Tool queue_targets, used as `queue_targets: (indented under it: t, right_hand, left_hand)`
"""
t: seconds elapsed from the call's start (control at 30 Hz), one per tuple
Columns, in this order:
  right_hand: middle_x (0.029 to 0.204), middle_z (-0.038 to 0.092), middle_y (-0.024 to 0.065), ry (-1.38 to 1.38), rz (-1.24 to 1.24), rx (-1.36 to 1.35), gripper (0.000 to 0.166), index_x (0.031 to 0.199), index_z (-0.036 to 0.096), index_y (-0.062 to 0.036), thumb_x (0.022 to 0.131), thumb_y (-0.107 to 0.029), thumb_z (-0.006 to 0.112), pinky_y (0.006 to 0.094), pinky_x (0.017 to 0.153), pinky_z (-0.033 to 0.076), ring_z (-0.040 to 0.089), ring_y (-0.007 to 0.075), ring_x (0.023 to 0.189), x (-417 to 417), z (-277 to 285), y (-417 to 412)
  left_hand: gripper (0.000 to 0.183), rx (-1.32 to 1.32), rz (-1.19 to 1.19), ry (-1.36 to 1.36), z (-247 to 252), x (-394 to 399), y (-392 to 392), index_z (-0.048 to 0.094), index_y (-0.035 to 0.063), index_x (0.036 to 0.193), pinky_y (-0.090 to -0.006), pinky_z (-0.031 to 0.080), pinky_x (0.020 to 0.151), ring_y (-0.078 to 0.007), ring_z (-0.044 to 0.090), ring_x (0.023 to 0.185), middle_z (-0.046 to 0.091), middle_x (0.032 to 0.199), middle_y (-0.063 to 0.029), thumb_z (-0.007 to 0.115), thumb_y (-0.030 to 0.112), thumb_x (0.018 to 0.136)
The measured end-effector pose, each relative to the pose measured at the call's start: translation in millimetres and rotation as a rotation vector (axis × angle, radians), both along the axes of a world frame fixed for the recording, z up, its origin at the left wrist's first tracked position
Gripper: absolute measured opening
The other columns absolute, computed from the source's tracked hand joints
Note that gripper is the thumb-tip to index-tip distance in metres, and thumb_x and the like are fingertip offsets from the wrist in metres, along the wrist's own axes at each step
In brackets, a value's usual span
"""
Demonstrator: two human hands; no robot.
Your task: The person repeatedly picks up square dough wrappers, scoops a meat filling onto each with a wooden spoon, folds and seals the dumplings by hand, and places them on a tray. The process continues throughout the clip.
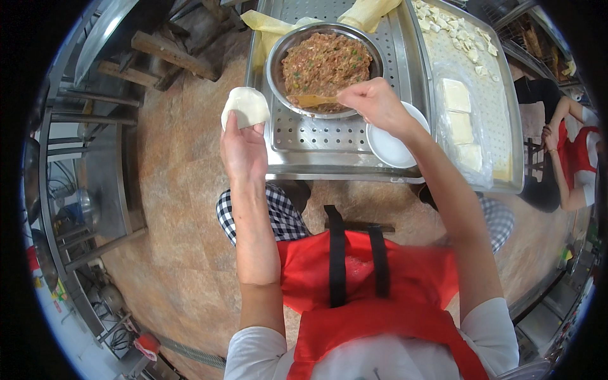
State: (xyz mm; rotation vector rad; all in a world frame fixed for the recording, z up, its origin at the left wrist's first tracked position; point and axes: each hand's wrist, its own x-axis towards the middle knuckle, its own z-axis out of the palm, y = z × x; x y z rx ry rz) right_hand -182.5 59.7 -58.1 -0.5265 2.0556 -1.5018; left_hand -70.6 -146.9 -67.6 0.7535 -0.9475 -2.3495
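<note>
My left hand [244, 147] holds a dough wrapper [246, 108] up at the left edge of the metal tray, thumb over its lower part. Pinched in my right hand [373, 102] is a wooden spatula [311, 100], its blade at the near side of a steel bowl [278, 92]. Minced meat filling [327, 64] with green bits is heaped in that bowl. Below my right hand sits a white dish [392, 147], partly hidden by my wrist; its contents are hard to make out.
The bowl and dish rest on a perforated steel tray [304, 137]. A yellowish cloth [280, 23] lies behind the bowl. On the right, another tray [506, 142] carries stacked wrappers [458, 114] in a plastic bag and several folded dumplings [468, 40]. Another person [572, 156] sits at the far right.
</note>
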Motion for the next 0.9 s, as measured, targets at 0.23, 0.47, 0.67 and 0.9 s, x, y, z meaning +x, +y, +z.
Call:
queue_targets:
  t: [0.23,0.47,0.67,0.9]
  right_hand:
    - [0.057,0.042,-0.0023,-0.594,-0.120,-0.325,0.015,0.080,0.059,0.0035,0.084,-0.010,0.057,0.0240,0.042,0.029,0.034,0.0071,0.046,-2,10,19]
    - [0.057,0.041,-0.0027,-0.365,-0.113,-0.210,0.014,0.081,0.060,0.0009,0.086,-0.011,0.056,0.0227,0.041,0.030,0.035,0.0054,0.049,-1,4,12]
    - [0.057,0.043,-0.0028,-0.227,-0.114,-0.103,0.018,0.077,0.062,0.0017,0.086,-0.013,0.056,0.0226,0.043,0.032,0.038,0.0043,0.050,2,2,8]
    - [0.055,0.041,0.0001,0.117,0.028,0.019,0.021,0.069,0.052,0.0041,0.081,-0.012,0.055,0.0259,0.048,0.032,0.035,0.0055,0.054,5,-11,9]
  left_hand:
    - [0.034,0.019,-0.023,0.024,-2,-2,11,0.041,-0.0083,0.121,-0.0367,0.045,0.093,-0.0258,0.051,0.112,0.050,0.122,-0.0169,0.037,0.016,0.097]
    - [0.033,0.002,-0.025,0.055,-7,-3,8,0.042,-0.0065,0.121,-0.0364,0.043,0.093,-0.0246,0.051,0.111,0.050,0.121,-0.0152,0.038,0.017,0.097]
    - [0.033,0.022,-0.036,0.040,-11,-1,9,0.042,-0.0062,0.121,-0.0360,0.042,0.095,-0.0240,0.051,0.111,0.050,0.122,-0.0140,0.037,0.017,0.097]
    - [0.040,-0.029,0.028,-0.054,-23,-1,11,0.036,-0.0049,0.129,-0.0387,0.034,0.104,-0.0257,0.042,0.122,0.043,0.132,-0.0145,0.033,0.021,0.098]
